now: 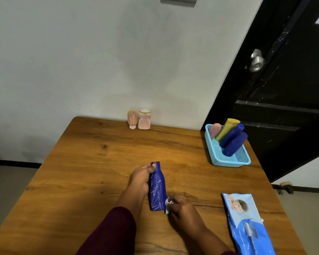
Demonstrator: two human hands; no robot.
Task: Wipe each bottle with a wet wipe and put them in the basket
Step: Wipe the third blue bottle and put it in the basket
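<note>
Lower centre of frame: blue bottle (157, 188) in the left hand (139, 179), fingers and thumb curled round neck and shoulder, thumb tip up by the cap. Bottle runs lengthwise up the frame, cap end toward the top, base toward the bottom, white streaks across its face. Can't tell whether it rests on the table (99, 162) or is held just off it

Right hand (180, 208) just right of the bottle's base, fingers curled, pinching a small bunched white wipe (168, 203) against the bottle's lower right edge. Maroon sleeve (110, 234) on the left arm, bottom centre

Basket (228, 162), light blue with a mesh floor, sits at the table's right edge, up and right of the hands, well apart from them. Leaning in it side by side, tops toward upper right: pink tube (215, 130), yellow bottle (226, 128), rear navy bottle (232, 135), front navy bottle (236, 144); neighbours look to be touching

Back edge of the table, frame centre, by the wall (81, 61): tan tube (132, 118) standing on its cap, and just right of it, touching or nearly, a pink jar (144, 119) with a gold-rimmed lid

Pack (247, 227) of wipes lies flat at lower right, blue, near the table's right edge, apart from the right hand

Black door (284, 89) fills the upper right, metal knob (256, 60) on it
</note>
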